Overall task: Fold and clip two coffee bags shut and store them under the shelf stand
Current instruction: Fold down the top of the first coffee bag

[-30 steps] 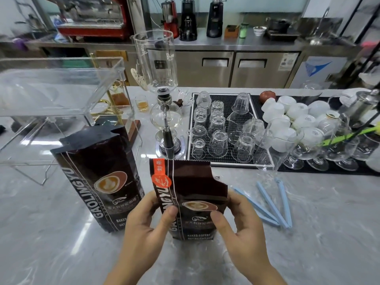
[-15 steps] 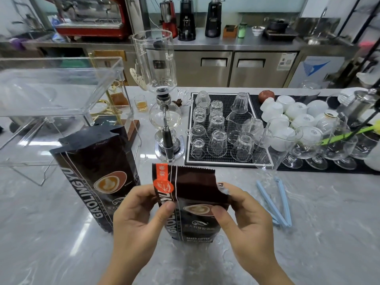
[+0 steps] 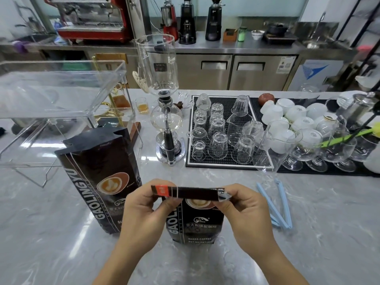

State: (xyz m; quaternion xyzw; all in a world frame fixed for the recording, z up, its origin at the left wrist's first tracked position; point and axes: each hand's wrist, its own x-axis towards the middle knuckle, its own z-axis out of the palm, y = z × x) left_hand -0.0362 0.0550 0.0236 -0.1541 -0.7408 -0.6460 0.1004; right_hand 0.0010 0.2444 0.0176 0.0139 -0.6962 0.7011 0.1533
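Coffee bag (image 3: 195,221) stands on the counter (image 3: 308,243), its top folded flat. Left hand (image 3: 141,212) and right hand (image 3: 244,210) each pinch an end of the fold.

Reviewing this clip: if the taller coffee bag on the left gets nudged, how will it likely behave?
The taller coffee bag stands upright on a narrow base with its top open, so it may tip. It looks full, probably fairly heavy. The glossy marble counter might let it slide.

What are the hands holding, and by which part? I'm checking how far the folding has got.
Both the left hand and right hand pinch the smaller coffee bag by the two ends of its folded-over top strip.
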